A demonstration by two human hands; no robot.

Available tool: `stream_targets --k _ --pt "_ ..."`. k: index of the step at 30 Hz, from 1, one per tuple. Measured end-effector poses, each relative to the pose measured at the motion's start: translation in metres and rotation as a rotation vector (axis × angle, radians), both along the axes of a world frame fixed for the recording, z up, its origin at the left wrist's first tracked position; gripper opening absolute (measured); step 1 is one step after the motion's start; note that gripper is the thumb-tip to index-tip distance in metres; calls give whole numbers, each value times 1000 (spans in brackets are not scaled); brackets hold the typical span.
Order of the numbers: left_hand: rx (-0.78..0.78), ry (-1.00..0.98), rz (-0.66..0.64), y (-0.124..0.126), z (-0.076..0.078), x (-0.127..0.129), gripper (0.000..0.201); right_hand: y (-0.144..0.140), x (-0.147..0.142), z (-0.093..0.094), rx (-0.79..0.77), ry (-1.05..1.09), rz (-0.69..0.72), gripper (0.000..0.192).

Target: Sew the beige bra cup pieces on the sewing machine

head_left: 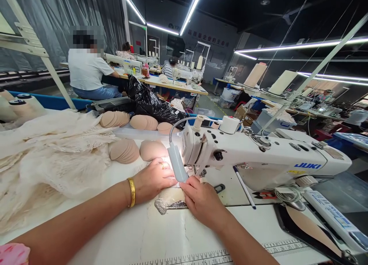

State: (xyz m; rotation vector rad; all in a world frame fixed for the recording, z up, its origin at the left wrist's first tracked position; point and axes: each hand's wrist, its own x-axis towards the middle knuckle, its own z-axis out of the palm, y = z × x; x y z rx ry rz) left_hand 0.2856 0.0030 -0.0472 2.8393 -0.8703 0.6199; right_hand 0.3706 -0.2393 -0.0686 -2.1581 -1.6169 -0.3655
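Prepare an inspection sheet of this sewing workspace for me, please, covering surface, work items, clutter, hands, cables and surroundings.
Surface: white tabletop, measuring scale near its front edge.
Work items: white sewing machine, lamp, stacked beige ovals, cream lace fabric.
Clutter: pen and red-handled snips near the machine.
Hands: left hand and right hand close together at the lamp's lower end; what they hold is hidden.
Cables: what looks like a coiled cord beside the snips.
Surroundings: black plastic bag beyond the ovals, seated co-worker, more sewing machines.

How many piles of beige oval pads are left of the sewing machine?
5 visible: back-left pile, back-middle pile, back-right pile, front-left pile, and front-right pile beside the left hand. More may be hidden.
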Motion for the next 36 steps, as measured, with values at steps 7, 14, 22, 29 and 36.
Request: stream_targets --k 7,14,22,29,36 --pt "4 -3 94 2 -15 6 39 2 -2 0 -11 19 -15 31" --pt "-60 21 192 -3 3 -1 41 -11 15 -6 138 193 -86 26" --pt "-358 -109 -11 -25 19 -91 45 -8 -55 21 264 1001 -99 36" --pt "-1582 959 238 -101 6 -176 50 22 -129 13 651 1459 -16 56" --pt "-2224 538 330 -94 18 -160 46 -7 -183 0 517 1309 -132 43"
